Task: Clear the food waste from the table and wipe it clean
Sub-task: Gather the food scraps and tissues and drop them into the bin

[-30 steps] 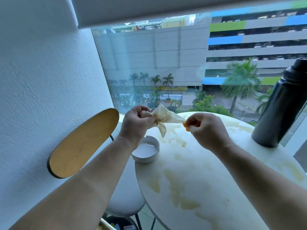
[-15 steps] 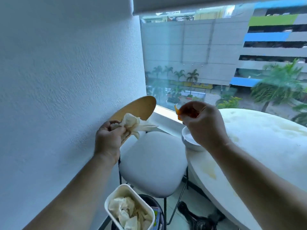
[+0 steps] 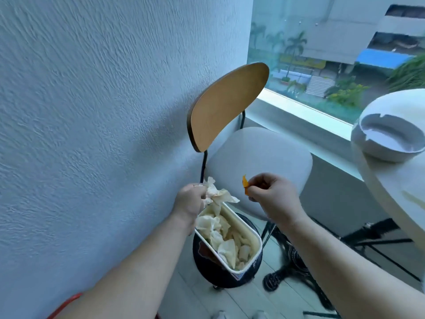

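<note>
Left hand grips wadded tissue directly over tub; right hand, farther from tub, pinches upright orange scrap.

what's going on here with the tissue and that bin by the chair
A person is clearing up. The left hand grips a crumpled, stained tissue just above a white container of used tissues that sits in a dark bin on the floor. The right hand pinches a small orange scrap beside it. Neither has been dropped yet. The table at right shows a yellowish smear, with an ashtray on it.
</note>
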Demonstrator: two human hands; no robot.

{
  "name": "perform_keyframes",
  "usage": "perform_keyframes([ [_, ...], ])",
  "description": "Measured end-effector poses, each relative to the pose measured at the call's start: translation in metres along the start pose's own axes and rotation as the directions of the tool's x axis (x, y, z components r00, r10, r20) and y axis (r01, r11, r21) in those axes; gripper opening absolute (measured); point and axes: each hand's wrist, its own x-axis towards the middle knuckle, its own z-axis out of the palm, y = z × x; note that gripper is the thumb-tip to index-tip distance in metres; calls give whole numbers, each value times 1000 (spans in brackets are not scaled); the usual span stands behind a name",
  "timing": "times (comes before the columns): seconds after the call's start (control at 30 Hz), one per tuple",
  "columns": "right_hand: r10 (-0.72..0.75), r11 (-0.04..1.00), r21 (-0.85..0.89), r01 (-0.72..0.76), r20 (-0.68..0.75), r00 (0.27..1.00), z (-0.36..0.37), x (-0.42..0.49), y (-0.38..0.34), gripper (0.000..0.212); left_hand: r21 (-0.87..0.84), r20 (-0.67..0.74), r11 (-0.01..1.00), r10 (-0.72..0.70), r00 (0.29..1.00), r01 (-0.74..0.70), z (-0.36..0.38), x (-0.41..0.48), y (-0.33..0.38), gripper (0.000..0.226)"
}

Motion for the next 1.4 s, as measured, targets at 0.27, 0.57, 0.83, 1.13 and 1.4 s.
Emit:
perform_keyframes([
  [0.27,150,964,-235,-123,101,984,42,6,106,18,274,-30,950,-147,989,149,3,60,-117,35],
  [0.57,234,888,-442,-129,192,953,76,13,180,14,334,-139,930,-115,984,156,17,82,-173,20],
  [0.83,235,805,-593,-28,275,933,84,16,191,12,509,-15,851,-139,990,127,23,78,-168,43],
  [1.13,193,820,-572,-24,238,952,75,9,185,20,617,-79,787,23,997,31,21,68,-150,21],
  [1.4,165,860,-507,-56,174,971,64,2,147,18,609,-136,791,168,976,-51,8,54,-122,48],
])
